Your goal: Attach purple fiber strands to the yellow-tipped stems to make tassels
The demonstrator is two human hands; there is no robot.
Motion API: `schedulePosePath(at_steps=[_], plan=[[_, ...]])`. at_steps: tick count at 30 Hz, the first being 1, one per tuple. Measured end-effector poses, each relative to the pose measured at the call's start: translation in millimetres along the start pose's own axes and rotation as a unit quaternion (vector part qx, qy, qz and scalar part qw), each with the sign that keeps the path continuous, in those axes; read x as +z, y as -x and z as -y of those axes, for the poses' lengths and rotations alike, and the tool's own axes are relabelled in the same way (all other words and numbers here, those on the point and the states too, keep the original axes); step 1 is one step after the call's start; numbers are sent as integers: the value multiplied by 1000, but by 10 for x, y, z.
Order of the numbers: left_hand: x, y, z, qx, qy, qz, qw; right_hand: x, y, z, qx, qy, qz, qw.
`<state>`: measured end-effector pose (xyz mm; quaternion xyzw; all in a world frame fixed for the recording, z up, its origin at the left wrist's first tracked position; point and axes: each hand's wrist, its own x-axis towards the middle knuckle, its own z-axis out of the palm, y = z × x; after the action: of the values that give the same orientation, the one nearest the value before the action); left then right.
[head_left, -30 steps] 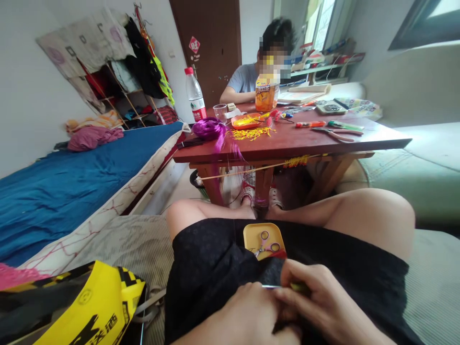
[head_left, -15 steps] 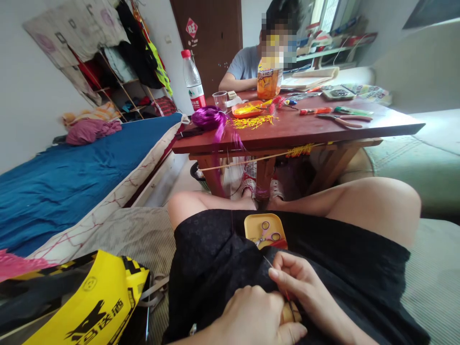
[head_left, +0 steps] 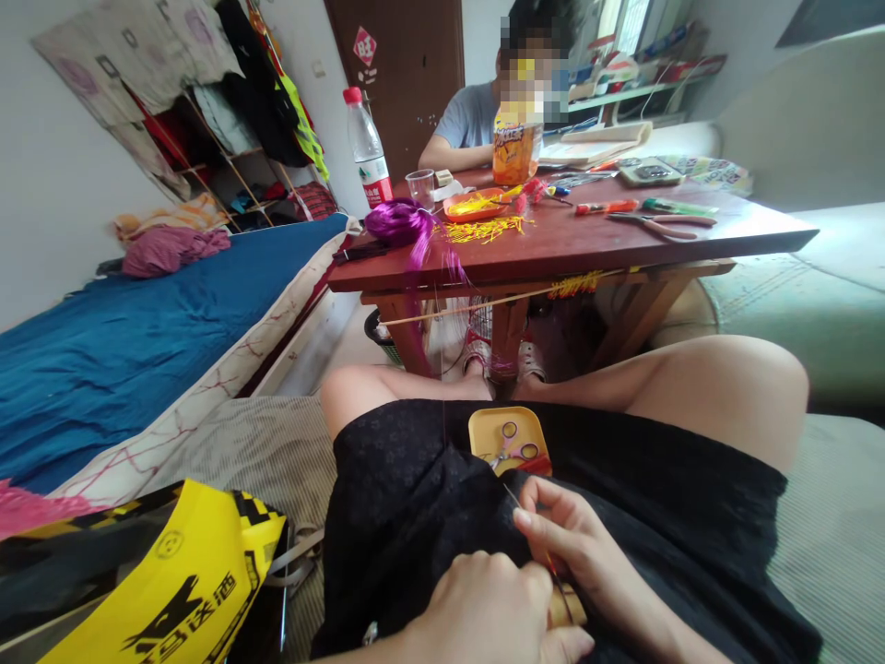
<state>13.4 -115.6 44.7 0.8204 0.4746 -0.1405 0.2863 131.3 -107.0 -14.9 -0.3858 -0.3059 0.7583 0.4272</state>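
Observation:
My left hand [head_left: 484, 613] is closed in my lap around a small yellowish piece whose end shows at its right side. My right hand [head_left: 573, 544] pinches a thin needle-like tool [head_left: 515, 503] that points up and left, with a red thread beside it. Both hands rest on my black shorts [head_left: 415, 498]. Just beyond them a yellow tray [head_left: 484, 429] sits between my thighs and holds small pink-handled scissors [head_left: 515, 452]. A thin thread [head_left: 442, 369] runs from my lap up toward the table.
A low red table [head_left: 573, 244] ahead carries purple thread [head_left: 401, 221], yellow strands, an orange tray, bottles and tools. Another person sits behind it. A blue bed [head_left: 138, 341] lies to the left, a yellow bag [head_left: 180, 590] at lower left, and a green sofa to the right.
My right hand shifted from gripping low beside the left hand to raising the needle with fingers lifted. The view tilted slightly downward.

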Motion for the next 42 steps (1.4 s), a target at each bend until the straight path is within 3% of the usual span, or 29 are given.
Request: schedulePosePath(at_steps=[6, 15, 18, 22, 24, 26, 28, 30, 33, 35, 37, 40, 42], plan=[[53, -15, -6, 16, -15, -30, 999, -1, -38, -16, -1, -17, 2, 1000], [61, -42, 26, 0, -2, -6, 1000, -9, -74, -48, -8, -16, 4, 1000], [70, -54, 45, -3, 5, -25, 1000, 1, -104, -74, -12, -6, 6, 1000], [70, -92, 70, -15, 60, -36, 997, 30, -110, 39, -30, 24, 6, 999], [73, -135, 109, -4, 151, -47, 987, 23, -65, 187, -63, 54, -8, 997], [73, -187, 169, 32, 315, -88, 944, -24, 5, 364, -120, 111, -43, 986], [60, -232, 235, 75, 498, -113, 857, -111, 66, 529, -173, 160, -92, 967], [36, -258, 288, 98, 627, -79, 768, -221, 89, 666, -201, 147, -141, 958], [22, -289, 323, 109, 715, -3, 691, -361, 64, 826, -216, 62, -181, 957], [47, -326, 321, 111, 745, -7, 658, -410, 47, 911, -229, 25, -193, 954], [79, -375, 321, 103, 778, -73, 616, -441, 54, 979, -246, 13, -210, 946], [42, -426, 397, 57, 818, -217, 530, -565, 93, 1052, -275, 18, -245, 929], [-70, -444, 535, -2, 798, -309, 517, -753, 114, 1102, -299, 46, -260, 917]])
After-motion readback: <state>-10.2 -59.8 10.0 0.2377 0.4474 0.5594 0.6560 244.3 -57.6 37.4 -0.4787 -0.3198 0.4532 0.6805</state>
